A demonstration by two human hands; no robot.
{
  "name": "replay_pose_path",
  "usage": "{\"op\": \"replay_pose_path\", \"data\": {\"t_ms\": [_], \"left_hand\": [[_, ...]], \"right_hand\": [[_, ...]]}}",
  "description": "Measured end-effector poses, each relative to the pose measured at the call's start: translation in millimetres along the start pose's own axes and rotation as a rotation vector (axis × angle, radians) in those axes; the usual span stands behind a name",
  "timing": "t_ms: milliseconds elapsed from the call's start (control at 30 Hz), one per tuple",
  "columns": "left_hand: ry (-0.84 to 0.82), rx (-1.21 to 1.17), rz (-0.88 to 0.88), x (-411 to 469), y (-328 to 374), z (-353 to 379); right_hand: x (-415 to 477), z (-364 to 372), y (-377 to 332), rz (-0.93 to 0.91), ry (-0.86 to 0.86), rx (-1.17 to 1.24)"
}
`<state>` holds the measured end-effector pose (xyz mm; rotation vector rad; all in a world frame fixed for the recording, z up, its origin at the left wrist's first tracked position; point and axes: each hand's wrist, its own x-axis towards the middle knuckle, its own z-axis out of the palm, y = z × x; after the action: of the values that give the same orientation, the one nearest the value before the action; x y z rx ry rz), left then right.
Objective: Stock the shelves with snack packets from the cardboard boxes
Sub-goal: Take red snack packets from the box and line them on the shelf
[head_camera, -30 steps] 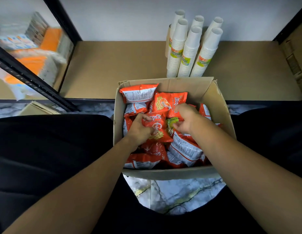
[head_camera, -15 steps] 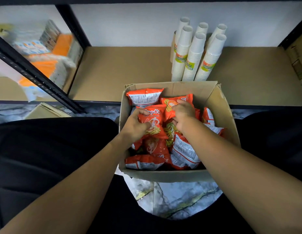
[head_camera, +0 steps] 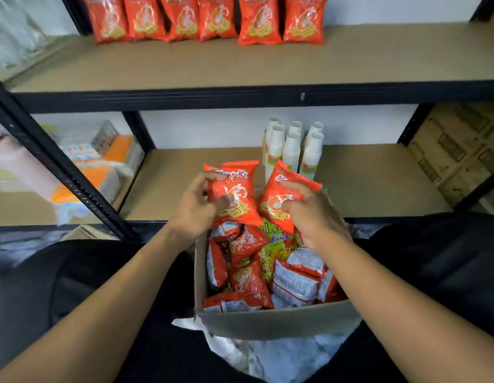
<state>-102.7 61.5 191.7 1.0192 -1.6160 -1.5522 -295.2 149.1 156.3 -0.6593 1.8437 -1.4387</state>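
Note:
An open cardboard box (head_camera: 276,322) sits between my knees, holding several red snack packets and a green one (head_camera: 273,244). My left hand (head_camera: 196,208) grips a red prawn cracker packet (head_camera: 236,194) held upright above the box. Beside it, my right hand (head_camera: 312,214) grips a second red packet (head_camera: 281,200), tilted slightly right. On the upper shelf (head_camera: 268,67), a row of several matching red packets (head_camera: 207,19) stands against the wall.
Stacks of white paper cups (head_camera: 292,150) stand at the back of the lower shelf (head_camera: 378,181), just beyond the box. Black shelf posts (head_camera: 60,172) frame the bay. Orange-wrapped goods (head_camera: 102,167) fill the left bay, and a cardboard carton (head_camera: 461,153) the right.
Both hands have lifted a red packet each up out of the box. My view has tilted upward, bringing the upper shelf and its row of packets into sight.

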Motion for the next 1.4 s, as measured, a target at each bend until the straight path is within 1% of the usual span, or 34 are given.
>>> {"op": "replay_pose_path", "data": {"t_ms": [67, 167, 333, 400, 633, 767, 933, 1067, 1233, 1400], "left_hand": [[0.026, -0.002, 0.055, -1, 23, -6], [0.066, 0.005, 0.144, -1, 61, -14], [0.062, 0.028, 0.266, 8, 111, -19], [0.06, 0.055, 0.317, 17, 126, -21], [0.09, 0.038, 0.388, 75, 157, -36], [0.143, 0.043, 0.41, 114, 168, -56], [0.254, 0.098, 0.432, 165, 179, -87], [0.266, 0.128, 0.399, 213, 175, -111], [0.287, 0.168, 0.391, 273, 168, -125], [0.308, 0.24, 0.418, 324, 169, -131]], "right_hand": [[-9, -8, -24, -0.074, -0.018, 0.033], [-19, -17, -61, -0.174, -0.05, 0.014], [-22, -24, -120, -0.291, -0.098, 0.056], [-16, -27, -141, -0.334, -0.108, 0.06], [28, -34, -194, -0.484, -0.085, -0.011], [64, -9, -227, -0.562, -0.117, -0.053], [115, 44, -264, -0.623, -0.097, -0.129], [159, 87, -281, -0.616, -0.105, -0.151], [209, 130, -293, -0.612, -0.039, -0.165], [255, 154, -300, -0.591, 0.023, -0.219]]}}
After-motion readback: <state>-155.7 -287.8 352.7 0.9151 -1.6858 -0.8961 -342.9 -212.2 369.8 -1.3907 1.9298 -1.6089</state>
